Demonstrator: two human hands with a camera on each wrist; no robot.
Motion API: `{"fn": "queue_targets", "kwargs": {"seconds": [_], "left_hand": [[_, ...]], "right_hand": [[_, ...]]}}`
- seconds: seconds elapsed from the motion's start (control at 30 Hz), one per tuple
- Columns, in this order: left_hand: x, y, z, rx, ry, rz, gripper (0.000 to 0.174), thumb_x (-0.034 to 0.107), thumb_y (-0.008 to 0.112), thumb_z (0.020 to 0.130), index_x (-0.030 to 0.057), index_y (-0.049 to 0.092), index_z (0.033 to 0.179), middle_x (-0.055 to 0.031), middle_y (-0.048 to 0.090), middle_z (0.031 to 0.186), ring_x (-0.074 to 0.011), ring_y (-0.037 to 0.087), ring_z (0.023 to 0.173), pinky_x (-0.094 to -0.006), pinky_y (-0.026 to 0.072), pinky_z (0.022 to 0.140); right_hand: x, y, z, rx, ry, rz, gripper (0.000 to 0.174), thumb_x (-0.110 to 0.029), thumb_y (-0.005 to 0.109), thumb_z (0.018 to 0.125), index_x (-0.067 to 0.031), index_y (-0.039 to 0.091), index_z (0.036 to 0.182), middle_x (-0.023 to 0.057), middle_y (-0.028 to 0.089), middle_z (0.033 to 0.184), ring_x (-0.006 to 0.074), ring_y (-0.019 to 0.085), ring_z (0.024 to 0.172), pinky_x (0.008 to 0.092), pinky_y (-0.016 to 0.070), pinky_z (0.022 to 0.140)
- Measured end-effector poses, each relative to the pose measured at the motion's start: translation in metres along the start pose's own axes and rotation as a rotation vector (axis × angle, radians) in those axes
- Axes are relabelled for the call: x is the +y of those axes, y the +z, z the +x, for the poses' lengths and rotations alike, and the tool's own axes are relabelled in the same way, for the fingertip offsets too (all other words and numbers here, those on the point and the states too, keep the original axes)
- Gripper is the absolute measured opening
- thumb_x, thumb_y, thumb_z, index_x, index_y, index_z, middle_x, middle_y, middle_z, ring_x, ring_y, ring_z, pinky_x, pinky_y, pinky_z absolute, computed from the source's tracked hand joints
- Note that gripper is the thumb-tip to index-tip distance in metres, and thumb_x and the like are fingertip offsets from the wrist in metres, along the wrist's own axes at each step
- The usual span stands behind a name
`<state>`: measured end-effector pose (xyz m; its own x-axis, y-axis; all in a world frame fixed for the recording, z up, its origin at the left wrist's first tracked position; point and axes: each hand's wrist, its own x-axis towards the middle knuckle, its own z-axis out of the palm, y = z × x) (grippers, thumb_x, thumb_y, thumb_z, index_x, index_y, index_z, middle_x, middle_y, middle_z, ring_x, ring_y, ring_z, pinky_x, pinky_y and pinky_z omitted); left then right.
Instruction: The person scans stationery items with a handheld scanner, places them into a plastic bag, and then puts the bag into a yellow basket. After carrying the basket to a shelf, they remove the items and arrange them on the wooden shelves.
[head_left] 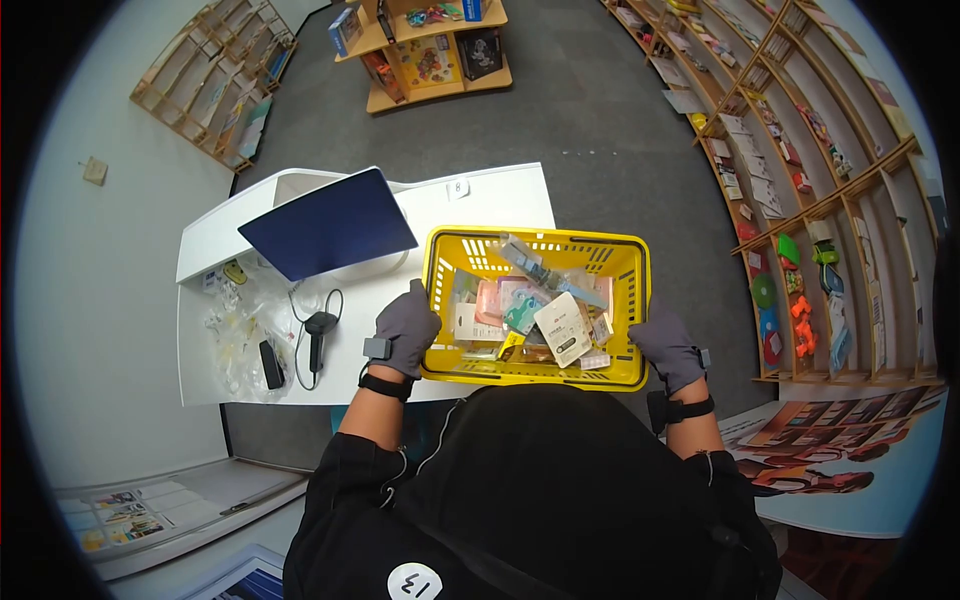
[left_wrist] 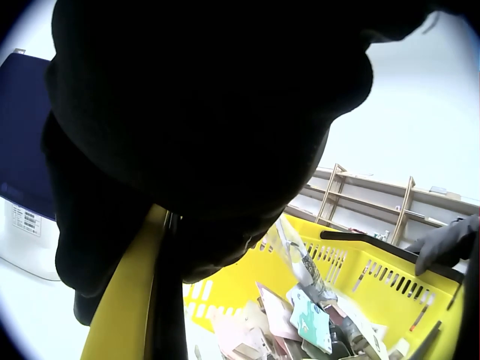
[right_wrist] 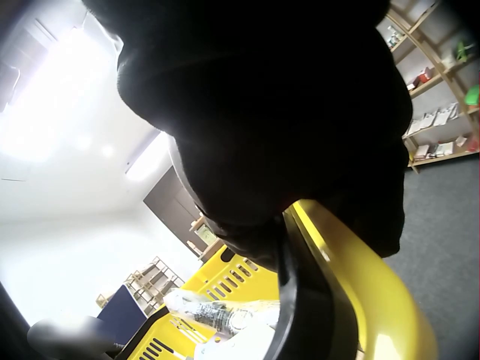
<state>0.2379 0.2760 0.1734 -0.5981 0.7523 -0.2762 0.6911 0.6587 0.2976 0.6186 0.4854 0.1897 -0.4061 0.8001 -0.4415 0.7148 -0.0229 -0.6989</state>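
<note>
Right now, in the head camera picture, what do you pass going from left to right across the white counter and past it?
First the pile of clear plastic bags → handheld scanner → left hand → yellow basket → right hand → wooden wall shelves.

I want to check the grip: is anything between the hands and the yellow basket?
Nothing visible stands in the way. The left hand already grips the basket at its left rim, and the right hand grips its right rim. Both hands touch it.
</note>
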Motion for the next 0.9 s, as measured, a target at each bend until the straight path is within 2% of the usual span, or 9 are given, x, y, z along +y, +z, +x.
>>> {"fn": "queue_targets", "kwargs": {"seconds": [0.07, 0.2, 0.3, 0.47, 0.57, 0.6, 0.7, 0.83, 0.9], "left_hand": [[0.000, -0.001, 0.002, 0.003, -0.008, 0.024, 0.032, 0.015, 0.067, 0.092, -0.0008, 0.065, 0.119, -0.0251, 0.079, 0.097, -0.0439, 0.076, 0.090, -0.0512, 0.0589, 0.080], [0.002, -0.001, 0.001, 0.012, 0.027, -0.002, 0.029, 0.016, 0.069, 0.091, -0.0017, 0.067, 0.114, -0.0252, 0.078, 0.095, -0.0432, 0.076, 0.090, -0.0515, 0.0588, 0.080], [0.011, -0.009, -0.003, 0.126, 0.032, 0.092, 0.027, 0.017, 0.071, 0.090, 0.0009, 0.069, 0.111, -0.0238, 0.078, 0.096, -0.0414, 0.077, 0.092, -0.0496, 0.0590, 0.080], [0.044, -0.048, -0.019, 0.194, 0.146, 0.100, 0.027, 0.016, 0.070, 0.090, 0.0033, 0.070, 0.114, -0.0215, 0.078, 0.094, -0.0377, 0.076, 0.089, -0.0458, 0.0591, 0.079], [0.058, -0.070, -0.023, -0.072, 0.088, -0.205, 0.034, 0.015, 0.070, 0.090, 0.0040, 0.071, 0.122, -0.0163, 0.077, 0.093, -0.0312, 0.074, 0.083, -0.0400, 0.0587, 0.079], [0.061, -0.072, -0.025, -0.071, 0.092, -0.206, 0.034, 0.015, 0.070, 0.090, 0.0040, 0.071, 0.122, -0.0163, 0.077, 0.093, -0.0312, 0.074, 0.083, -0.0400, 0.0587, 0.079], [0.073, -0.073, -0.029, -0.185, 0.111, -0.523, 0.046, 0.015, 0.072, 0.090, 0.0028, 0.067, 0.134, -0.0100, 0.077, 0.103, -0.0211, 0.072, 0.084, -0.0352, 0.0580, 0.078], [0.092, -0.068, -0.031, -0.312, 0.151, -0.692, 0.058, 0.014, 0.072, 0.093, 0.0014, 0.060, 0.148, -0.0068, 0.075, 0.119, -0.0150, 0.072, 0.093, -0.0307, 0.0578, 0.081], [0.095, -0.057, -0.028, -0.398, 0.147, -0.793, 0.058, 0.013, 0.071, 0.095, 0.0005, 0.057, 0.150, -0.0069, 0.074, 0.121, -0.0144, 0.072, 0.096, -0.0298, 0.0575, 0.083]], "right_hand": [[-0.004, 0.000, -0.001, 0.005, -0.003, 0.018, 0.064, 0.000, 0.065, 0.083, 0.0029, 0.054, 0.146, 0.0255, 0.076, 0.119, 0.0401, 0.077, 0.105, 0.0465, 0.0613, 0.090], [-0.002, -0.001, -0.005, 0.049, -0.008, -0.012, 0.047, -0.014, 0.071, 0.085, 0.0050, 0.068, 0.129, 0.0282, 0.078, 0.113, 0.0403, 0.078, 0.104, 0.0466, 0.0614, 0.091], [-0.006, -0.004, -0.005, 0.044, 0.046, -0.346, 0.046, -0.025, 0.072, 0.085, 0.0036, 0.072, 0.121, 0.0275, 0.078, 0.109, 0.0417, 0.077, 0.100, 0.0483, 0.0613, 0.088], [-0.017, 0.007, -0.013, 0.163, 0.094, -0.584, 0.044, -0.031, 0.071, 0.085, 0.0021, 0.074, 0.114, 0.0258, 0.078, 0.104, 0.0432, 0.076, 0.097, 0.0494, 0.0605, 0.085], [-0.023, 0.005, -0.015, 0.200, -0.094, -0.524, 0.040, -0.031, 0.073, 0.086, -0.0002, 0.075, 0.112, 0.0237, 0.078, 0.098, 0.0400, 0.077, 0.094, 0.0456, 0.0598, 0.082], [-0.029, 0.004, -0.018, 0.204, -0.093, -0.524, 0.040, -0.031, 0.073, 0.086, -0.0002, 0.075, 0.112, 0.0237, 0.078, 0.098, 0.0400, 0.077, 0.094, 0.0456, 0.0598, 0.082], [-0.079, -0.008, -0.035, -0.085, -0.094, -0.168, 0.044, -0.037, 0.076, 0.089, -0.0021, 0.074, 0.116, 0.0200, 0.077, 0.097, 0.0322, 0.077, 0.091, 0.0413, 0.0589, 0.082], [-0.109, 0.007, -0.041, -0.219, -0.170, 0.036, 0.046, -0.040, 0.077, 0.091, -0.0029, 0.073, 0.119, 0.0154, 0.076, 0.097, 0.0255, 0.075, 0.088, 0.0377, 0.0581, 0.081], [-0.122, 0.016, -0.038, -0.337, -0.262, -0.026, 0.054, -0.038, 0.074, 0.094, -0.0055, 0.069, 0.137, 0.0153, 0.077, 0.105, 0.0268, 0.075, 0.097, 0.0379, 0.0577, 0.089]]}}
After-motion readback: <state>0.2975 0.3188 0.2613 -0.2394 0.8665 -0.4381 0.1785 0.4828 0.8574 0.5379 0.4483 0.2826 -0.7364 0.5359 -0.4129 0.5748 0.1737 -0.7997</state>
